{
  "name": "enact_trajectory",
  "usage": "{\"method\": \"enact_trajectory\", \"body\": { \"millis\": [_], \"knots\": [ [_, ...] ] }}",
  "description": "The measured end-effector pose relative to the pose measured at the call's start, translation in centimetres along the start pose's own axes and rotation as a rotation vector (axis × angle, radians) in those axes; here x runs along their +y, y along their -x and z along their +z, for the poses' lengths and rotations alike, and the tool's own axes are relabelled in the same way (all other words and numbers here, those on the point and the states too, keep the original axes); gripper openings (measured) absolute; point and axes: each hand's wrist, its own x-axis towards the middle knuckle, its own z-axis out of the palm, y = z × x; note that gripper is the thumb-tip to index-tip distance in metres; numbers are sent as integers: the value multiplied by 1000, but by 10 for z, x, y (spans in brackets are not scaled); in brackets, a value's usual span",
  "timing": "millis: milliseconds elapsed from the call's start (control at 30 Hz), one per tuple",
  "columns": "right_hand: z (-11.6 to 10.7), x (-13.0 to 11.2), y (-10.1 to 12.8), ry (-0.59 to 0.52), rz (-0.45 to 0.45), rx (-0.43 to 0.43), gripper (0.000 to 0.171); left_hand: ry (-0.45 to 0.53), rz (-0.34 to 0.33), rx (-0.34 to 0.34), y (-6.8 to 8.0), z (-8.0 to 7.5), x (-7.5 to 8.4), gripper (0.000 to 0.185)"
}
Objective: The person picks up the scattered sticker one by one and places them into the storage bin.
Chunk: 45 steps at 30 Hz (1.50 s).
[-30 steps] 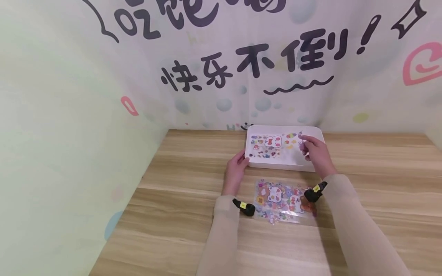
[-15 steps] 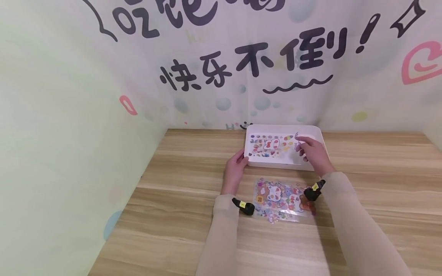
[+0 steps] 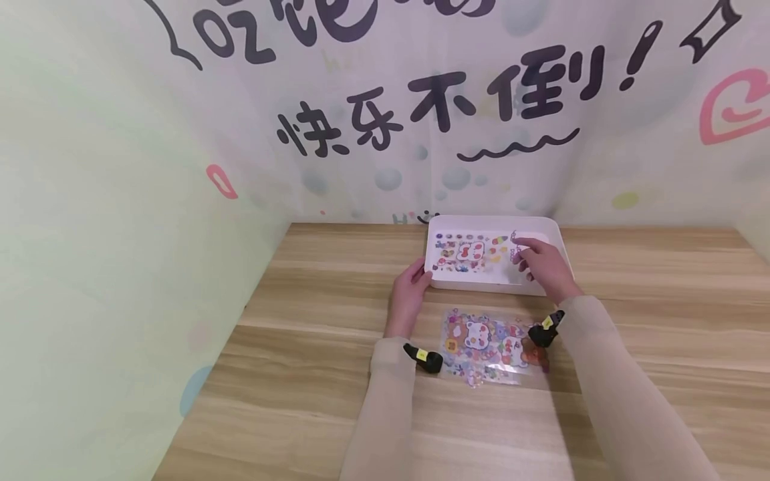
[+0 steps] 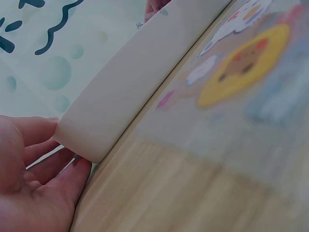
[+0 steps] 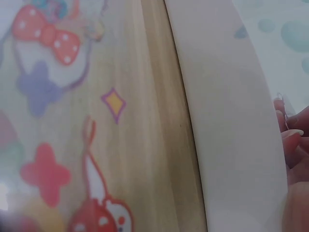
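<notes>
At the back of the table stands a shallow white tray. My left hand holds its front left corner, thumb at the rim and fingers bent around the corner; the left wrist view shows this grip on the tray wall. Over the tray's right half is my right hand. Its fingertips pinch the edge of a clear sticker sheet, printed with a white bunny and small colourful figures. That sheet lies inside the tray, where a smaller patterned patch shows at its left. The tray wall partly hides the right fingers in the right wrist view.
Nearer on the wooden table lies another clear sticker sheet with bears and flowers, under the wrists. A printed white backdrop rises right behind the tray, and a pale wall stands on the left.
My right hand has moved slightly left with the sticker sheet, which has shifted left and a little nearer in the tray. A row of small round figures now shows. My left hand keeps its grip.
</notes>
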Motion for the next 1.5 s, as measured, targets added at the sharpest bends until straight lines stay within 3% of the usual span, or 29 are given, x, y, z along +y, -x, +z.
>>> {"method": "enact_trajectory", "body": {
  "millis": [533, 1133, 1500],
  "knots": [
    [4, 4, -2, 97, -17, 42, 41, -17, -26, -3, 3, -1, 3, 41],
    [10, 0, -3, 198, 70, 75, 40, -4, -6, 5, 2, 0, 0, 40],
    [13, -5, -1, 290, 55, 83, 41, 6, -22, -9, 4, -1, 4, 43]
  ]
}}
